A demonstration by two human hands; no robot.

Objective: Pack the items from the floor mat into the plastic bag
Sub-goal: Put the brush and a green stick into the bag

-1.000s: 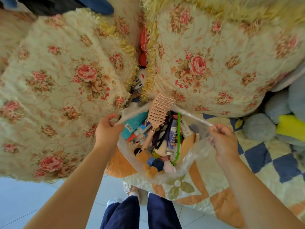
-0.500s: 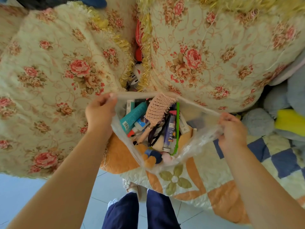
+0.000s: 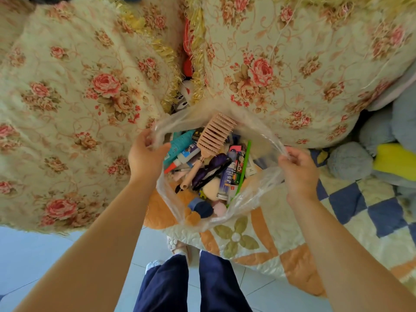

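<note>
Plastic bag (image 3: 265, 183) held open by 2 hands over the edge of the quilted floor mat (image 3: 292, 233), loaded with items.

Far left: floral cushion (image 3: 67, 109), with tiled floor (image 3: 33, 255) below it. Left hand (image 3: 146, 157): fingers and thumb curled, pinching the bag's left rim. Centre: the bag hangs between both hands with its mouth spread wide, below the gap between the 2 cushions. Contents, left to right: teal tube (image 3: 180, 144), pink hairbrush (image 3: 213, 134) with its head sticking up past the rim, purple item (image 3: 211, 170), green stick (image 3: 244, 167) leaning against the right wall; the smaller items beneath cannot be identified. Right hand (image 3: 299, 174): fingers curled, pinching the bag's right rim. Upper right: second floral cushion (image 3: 292, 64). Far right: grey plush toy (image 3: 351, 161) lying on the mat. Bottom centre: navy trouser legs (image 3: 180, 284) over the floor.
</note>
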